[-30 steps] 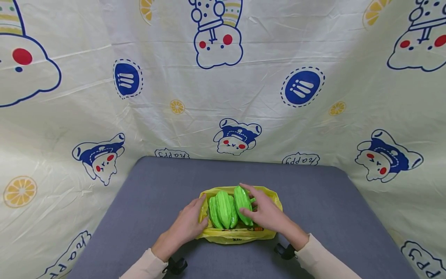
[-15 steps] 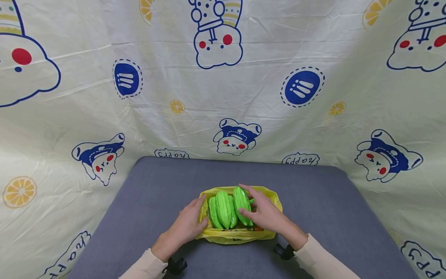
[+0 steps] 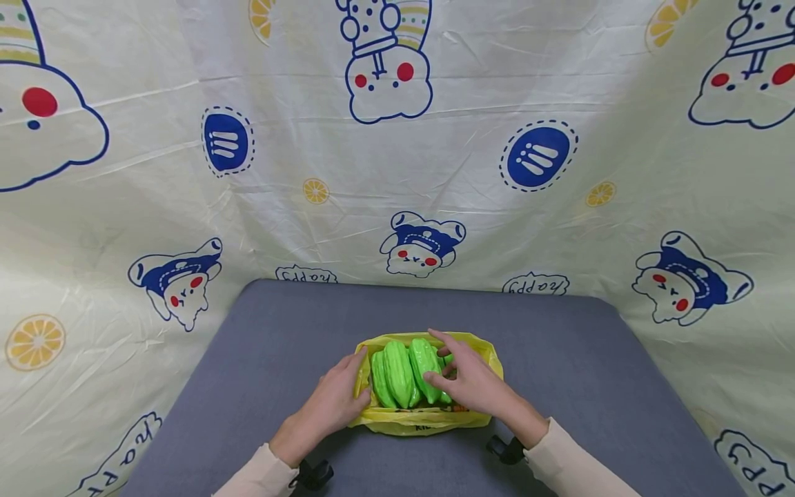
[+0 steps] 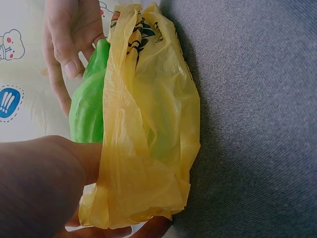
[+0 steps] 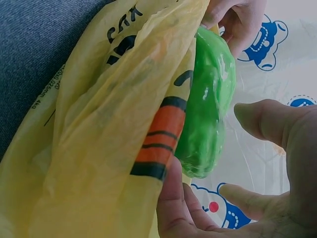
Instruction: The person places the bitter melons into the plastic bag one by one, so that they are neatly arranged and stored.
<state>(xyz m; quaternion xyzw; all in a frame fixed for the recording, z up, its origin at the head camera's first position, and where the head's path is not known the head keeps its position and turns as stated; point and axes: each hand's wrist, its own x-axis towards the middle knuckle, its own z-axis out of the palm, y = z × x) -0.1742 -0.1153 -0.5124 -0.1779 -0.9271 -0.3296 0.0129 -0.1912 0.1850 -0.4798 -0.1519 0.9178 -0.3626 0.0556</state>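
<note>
A yellow plastic bag, its mouth spread wide, lies on the table with several glossy green ridged gourds side by side inside. My left hand grips the bag's left rim, thumb inside and fingers outside. At the right side, my right hand is spread over the bag's mouth. Its thumb stands apart from the nearest gourd in the right wrist view, while some fingers lie at the bag's printed rim. Another green gourd is partly hidden behind the right fingers.
The grey-blue table extends around the bag on all sides. A pale patterned sheet hangs behind and beside it. Black wrist straps show below the sleeves.
The gourd that leaned at my right fingers has gone down leftward, beside the others. My right hand has let go of it and hardly moved. My left hand stays on the rim.
</note>
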